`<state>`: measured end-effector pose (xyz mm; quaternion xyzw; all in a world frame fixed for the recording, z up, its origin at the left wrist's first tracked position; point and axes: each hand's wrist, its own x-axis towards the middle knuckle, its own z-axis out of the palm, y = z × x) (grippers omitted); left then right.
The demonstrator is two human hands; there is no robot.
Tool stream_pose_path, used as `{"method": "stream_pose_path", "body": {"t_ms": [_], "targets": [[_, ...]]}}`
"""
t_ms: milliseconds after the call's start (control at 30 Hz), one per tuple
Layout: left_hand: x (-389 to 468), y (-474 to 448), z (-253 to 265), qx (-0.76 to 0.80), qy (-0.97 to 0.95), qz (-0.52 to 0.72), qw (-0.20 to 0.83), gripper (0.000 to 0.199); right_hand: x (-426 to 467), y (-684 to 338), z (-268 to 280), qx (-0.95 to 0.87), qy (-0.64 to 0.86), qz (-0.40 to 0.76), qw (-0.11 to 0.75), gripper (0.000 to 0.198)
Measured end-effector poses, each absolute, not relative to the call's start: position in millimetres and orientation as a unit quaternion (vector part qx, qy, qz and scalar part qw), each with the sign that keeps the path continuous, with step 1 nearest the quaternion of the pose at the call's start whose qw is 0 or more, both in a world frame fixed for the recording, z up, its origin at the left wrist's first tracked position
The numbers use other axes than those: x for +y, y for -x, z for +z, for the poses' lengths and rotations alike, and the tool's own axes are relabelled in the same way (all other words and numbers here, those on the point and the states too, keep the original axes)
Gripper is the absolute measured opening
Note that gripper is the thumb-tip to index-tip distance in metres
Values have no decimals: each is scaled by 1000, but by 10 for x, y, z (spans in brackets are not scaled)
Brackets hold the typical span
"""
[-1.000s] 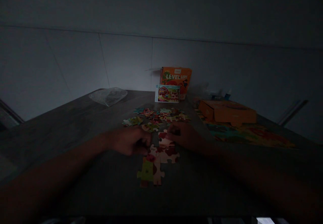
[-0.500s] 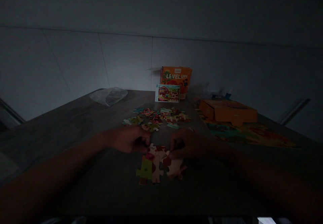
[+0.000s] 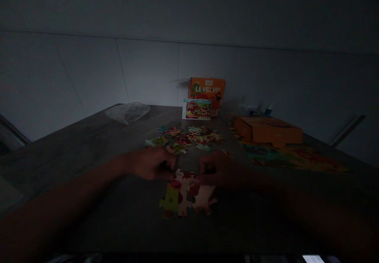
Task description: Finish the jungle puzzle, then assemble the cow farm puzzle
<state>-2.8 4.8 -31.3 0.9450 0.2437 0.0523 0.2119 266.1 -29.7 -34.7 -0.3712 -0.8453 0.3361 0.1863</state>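
Observation:
My left hand (image 3: 155, 164) is closed at the top left of some joined puzzle pieces (image 3: 183, 194), its fingers pressed at their edge. These pieces are green, pink and white with brown patches. With closed fingers my right hand (image 3: 217, 170) holds the top of a white and brown puzzle piece (image 3: 204, 198), which lies against the right side of the joined ones. Dim light hides whether the tabs are fully locked. Beyond my hands lies a heap of loose puzzle pieces (image 3: 180, 134).
A picture card (image 3: 197, 109) leans on an upright orange box (image 3: 211, 87) by the wall. On the right another orange box (image 3: 275, 134) lies on a colourful sheet (image 3: 299, 158). A clear plastic bag (image 3: 128, 113) sits at the table's far left.
My right hand has brought the white and brown piece slightly left, closing the gap to the joined pieces. The left hand has stayed in place.

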Motion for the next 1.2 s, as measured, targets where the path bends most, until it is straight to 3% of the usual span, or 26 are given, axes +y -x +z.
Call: {"method": "stream_pose_path", "body": {"t_ms": [500,833,1067,1200], "targets": [[11,18,-290,226,-954,58,187,15,-319,-2666,-355,-864,393,302,92,22],[-15,10,-229,248,-952,35,173,11,-292,-2696,-226,-884,404,220,85,38],[-146,-113,-195,158,-957,60,236,25,-172,-2808,-228,-875,356,325,-58,51],[-188,-184,-259,112,-957,56,261,27,-146,-2831,-246,-863,356,350,-80,50]]}}
